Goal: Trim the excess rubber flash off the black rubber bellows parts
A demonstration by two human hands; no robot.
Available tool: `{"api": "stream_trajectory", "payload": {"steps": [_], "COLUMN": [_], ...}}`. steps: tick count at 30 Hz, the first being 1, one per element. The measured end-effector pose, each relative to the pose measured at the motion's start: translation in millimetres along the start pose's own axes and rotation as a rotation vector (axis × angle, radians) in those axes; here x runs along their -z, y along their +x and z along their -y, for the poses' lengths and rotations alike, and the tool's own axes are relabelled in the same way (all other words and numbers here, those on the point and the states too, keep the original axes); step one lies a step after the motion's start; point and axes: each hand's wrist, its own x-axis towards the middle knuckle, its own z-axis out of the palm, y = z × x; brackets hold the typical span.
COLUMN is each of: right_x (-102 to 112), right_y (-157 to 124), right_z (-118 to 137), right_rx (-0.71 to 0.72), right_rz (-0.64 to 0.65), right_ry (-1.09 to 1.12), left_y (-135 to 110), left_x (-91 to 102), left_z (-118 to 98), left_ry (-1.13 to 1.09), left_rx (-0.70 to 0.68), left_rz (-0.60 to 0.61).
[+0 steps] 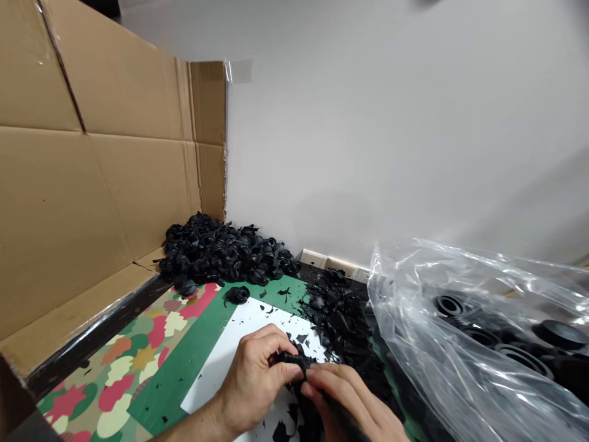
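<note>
My left hand pinches a small black ribbed rubber part between thumb and fingers, low over a white sheet. Against the near side of that part are the fingertips of my right hand, closed together. A long dark handle-like thing runs under the right fingers toward the bottom edge; its working end is hidden. Black scraps lie below the hands on the sheet. One black curled rubber piece sits at the sheet's far corner.
A heap of black ribbed rubber pieces stands by the cardboard wall. Right of the sheet is a pile of black trimmings. A clear plastic bag with black round parts lies at the right. Sockets line the wall base.
</note>
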Motion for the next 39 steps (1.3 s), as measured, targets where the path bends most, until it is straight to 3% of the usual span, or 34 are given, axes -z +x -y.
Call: {"api": "stream_trajectory", "payload": {"steps": [3, 5, 9, 13, 18, 22, 27, 39], "right_x": [10.0, 17.5, 24.1, 18.3, 8.3, 6.5, 5.4, -5.6], "right_y": [7.1, 10.3, 7.8, 2.5, 4.2, 2.7, -1.5, -8.8], "right_z": [-8.5, -16.3, -26.6, -23.8, -8.6, -6.6, -14.1, -15.7], "right_rx": [-0.001, -0.173, -0.533, -0.666, -0.623, -0.59, -0.49, -0.31], "right_rz": [-0.144, -0.195, -0.178, -0.198, -0.187, -0.136, -0.06, -0.033], "right_ry": [-0.09, -0.102, -0.031, 0.178, 0.505, 0.593, 0.567, 0.456], "left_y": [-0.6, -0.5, 0.3, 1.2, 2.4, 2.2, 0.6, 0.9], "left_x": [-1.2, -1.3, -0.6, -0.6, -0.8, -0.4, -0.6, -1.6], "left_z": [-0.4, -0.1, 1.2, 1.2, 0.2, -1.4, -1.2, -0.7], "left_ry": [-0.011, -0.008, -0.025, -0.034, -0.04, -0.029, 0.015, 0.211], "left_rx": [0.014, 0.044, 0.092, 0.103, 0.098, 0.101, 0.082, 0.087], "left_rz": [0.005, -0.008, -0.014, -0.028, -0.036, -0.046, -0.059, -0.138]}}
